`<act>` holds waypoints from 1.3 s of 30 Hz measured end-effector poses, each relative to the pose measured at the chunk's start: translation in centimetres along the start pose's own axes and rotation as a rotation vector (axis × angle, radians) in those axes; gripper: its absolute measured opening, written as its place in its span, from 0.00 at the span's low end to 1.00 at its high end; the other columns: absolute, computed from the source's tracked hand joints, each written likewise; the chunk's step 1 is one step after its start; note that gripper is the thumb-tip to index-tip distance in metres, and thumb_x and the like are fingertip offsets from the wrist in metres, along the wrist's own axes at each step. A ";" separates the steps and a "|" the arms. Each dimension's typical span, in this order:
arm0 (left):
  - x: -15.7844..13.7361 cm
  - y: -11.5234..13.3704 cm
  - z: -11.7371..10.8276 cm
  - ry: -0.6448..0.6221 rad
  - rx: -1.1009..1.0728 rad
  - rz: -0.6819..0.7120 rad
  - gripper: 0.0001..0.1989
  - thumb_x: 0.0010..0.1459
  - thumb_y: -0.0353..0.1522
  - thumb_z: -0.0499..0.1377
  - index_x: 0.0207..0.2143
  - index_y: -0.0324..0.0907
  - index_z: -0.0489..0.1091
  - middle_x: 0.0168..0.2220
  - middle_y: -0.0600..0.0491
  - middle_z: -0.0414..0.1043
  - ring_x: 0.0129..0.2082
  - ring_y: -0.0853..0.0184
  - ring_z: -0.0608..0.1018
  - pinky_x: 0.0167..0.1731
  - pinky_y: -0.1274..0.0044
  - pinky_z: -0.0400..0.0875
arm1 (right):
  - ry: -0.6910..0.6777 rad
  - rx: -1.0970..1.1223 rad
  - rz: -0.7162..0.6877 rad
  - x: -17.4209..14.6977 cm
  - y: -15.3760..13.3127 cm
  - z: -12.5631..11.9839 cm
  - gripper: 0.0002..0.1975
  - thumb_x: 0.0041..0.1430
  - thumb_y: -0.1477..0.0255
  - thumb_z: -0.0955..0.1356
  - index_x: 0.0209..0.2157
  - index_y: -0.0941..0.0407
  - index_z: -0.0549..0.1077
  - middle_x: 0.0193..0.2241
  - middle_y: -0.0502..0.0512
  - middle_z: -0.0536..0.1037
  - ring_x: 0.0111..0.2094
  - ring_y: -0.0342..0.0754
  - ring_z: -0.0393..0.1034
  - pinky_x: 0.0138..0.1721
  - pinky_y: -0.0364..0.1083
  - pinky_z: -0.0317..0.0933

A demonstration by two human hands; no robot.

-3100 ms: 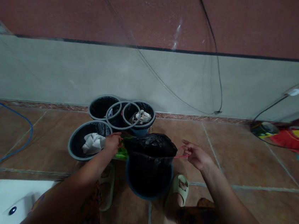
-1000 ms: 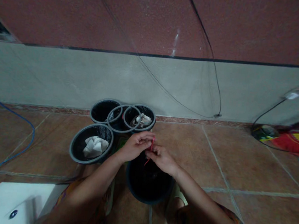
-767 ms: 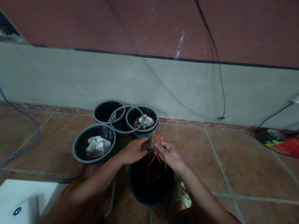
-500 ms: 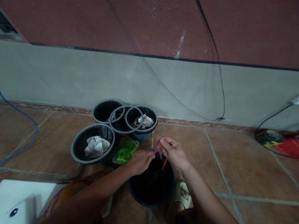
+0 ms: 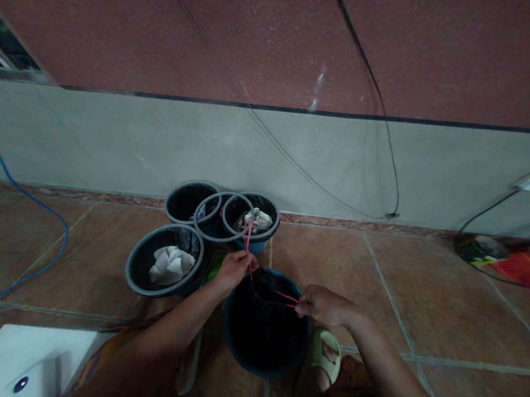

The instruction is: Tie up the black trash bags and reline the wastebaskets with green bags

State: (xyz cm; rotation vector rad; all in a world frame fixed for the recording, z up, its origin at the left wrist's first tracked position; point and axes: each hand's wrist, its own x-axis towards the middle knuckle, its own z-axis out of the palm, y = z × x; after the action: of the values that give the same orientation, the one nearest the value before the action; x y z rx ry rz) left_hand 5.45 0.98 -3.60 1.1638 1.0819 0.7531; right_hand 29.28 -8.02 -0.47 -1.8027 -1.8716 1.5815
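My left hand [image 5: 234,271] is closed on a thin red drawstring [image 5: 248,238] over the left part of a dark bin [image 5: 227,340]. A loop of it sticks up above my fingers. My right hand [image 5: 327,305] pinches another red string stretch [image 5: 287,297] at the bin's right rim. Between my hands, what looks like a black plastic bag [image 5: 266,281] hangs at the mouth of the bin, joined to the strings. The inside of the bin is too dark to make out.
Left of my hands stand a grey-rimmed bin [image 5: 131,266] holding white crumpled paper [image 5: 171,264], a black-lined bin [image 5: 190,184], and another with paper [image 5: 257,222]. Loose grey rings [image 5: 208,238] lie across them. A white box [image 5: 16,355] and blue hose [image 5: 65,234] are at left.
My hands were close together over the bin with the red string between them. Now they are apart, left hand further left, right hand lower and right, with string in each.
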 end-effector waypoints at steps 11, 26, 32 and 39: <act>-0.9 0.8 1.0 -0.202 0.141 -0.008 0.20 0.55 0.47 0.57 0.30 0.38 0.73 0.27 0.51 0.76 0.28 0.68 0.74 0.29 0.78 0.64 | 0.169 0.534 -0.310 2.2 -3.2 0.7 0.27 0.59 0.46 0.62 0.26 0.57 0.69 0.20 0.47 0.66 0.20 0.39 0.55 0.23 0.41 0.50; -0.8 0.6 2.0 -0.258 0.304 -0.061 0.16 0.58 0.42 0.54 0.27 0.40 0.70 0.16 0.59 0.63 0.14 0.74 0.62 0.19 0.79 0.53 | 0.279 0.111 -0.374 2.0 -3.3 0.8 0.23 0.64 0.53 0.61 0.25 0.56 0.68 0.21 0.46 0.65 0.25 0.41 0.57 0.28 0.42 0.51; -1.2 0.3 2.6 -0.563 0.472 0.045 0.08 0.51 0.29 0.55 0.21 0.40 0.70 0.19 0.58 0.66 0.22 0.72 0.66 0.26 0.79 0.58 | 0.264 0.136 -0.368 2.4 -4.1 0.8 0.21 0.65 0.55 0.61 0.25 0.56 0.68 0.21 0.46 0.65 0.25 0.41 0.58 0.28 0.42 0.52; -1.9 0.1 3.2 -0.682 0.337 0.095 0.10 0.56 0.37 0.57 0.27 0.41 0.73 0.24 0.56 0.69 0.27 0.71 0.67 0.30 0.80 0.61 | 0.271 0.274 -0.355 4.1 -4.0 1.7 0.22 0.63 0.53 0.61 0.25 0.55 0.67 0.19 0.46 0.66 0.22 0.41 0.59 0.26 0.42 0.53</act>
State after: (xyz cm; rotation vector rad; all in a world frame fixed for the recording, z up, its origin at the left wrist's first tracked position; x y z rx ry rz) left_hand 7.82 -1.82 -2.90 1.6119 0.5855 0.1997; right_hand 24.18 -4.84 -0.72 -1.3963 -1.6455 1.3177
